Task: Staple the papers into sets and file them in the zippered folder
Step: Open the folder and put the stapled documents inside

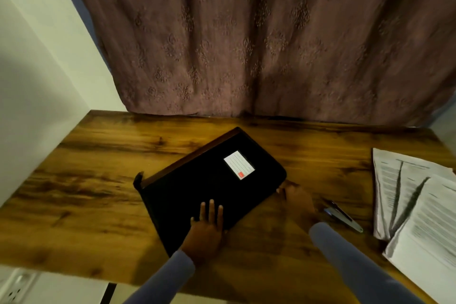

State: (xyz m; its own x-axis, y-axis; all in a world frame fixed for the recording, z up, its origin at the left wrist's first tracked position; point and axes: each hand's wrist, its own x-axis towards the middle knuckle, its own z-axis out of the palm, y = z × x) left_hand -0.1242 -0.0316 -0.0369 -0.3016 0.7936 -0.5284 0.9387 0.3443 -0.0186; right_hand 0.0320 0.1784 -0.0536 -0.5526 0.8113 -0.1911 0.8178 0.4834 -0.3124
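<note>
Left of fingers: bare brown wooden table.
Under fingers: black zippered folder.
Right of fingers: silver stapler, then fanned white printed papers.

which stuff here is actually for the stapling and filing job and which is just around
For the job:
- black zippered folder with white label, left hand flat on it, right hand at its corner
- silver and black stapler
- printed white paper stacks

Just around:
- brown wooden table
- mauve patterned curtain
- white wall socket
</note>
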